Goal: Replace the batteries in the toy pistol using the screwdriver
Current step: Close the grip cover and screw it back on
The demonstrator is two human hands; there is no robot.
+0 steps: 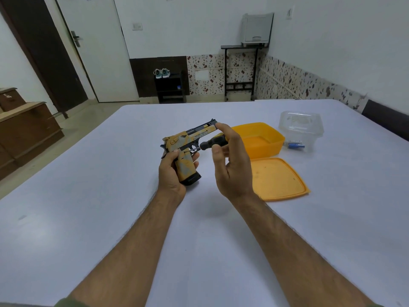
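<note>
A yellow-and-black toy pistol [188, 140] is held above the white table, its barrel pointing away to the right. My left hand [171, 173] grips its handle from the left, thumb up near the rear of the slide. My right hand [230, 162] pinches a small screwdriver [215, 141] with a black-and-yellow handle between thumb and fingers. The metal tip points left and meets the pistol's side near the trigger guard. Several blue batteries [295, 145] lie on the table under a clear container.
An open yellow plastic box [274, 140] stands right of my hands, its flat lid [278, 178] lying in front of it. A clear plastic container [301, 124] sits upside down at the far right. The white table [110, 218] reaches the near edge.
</note>
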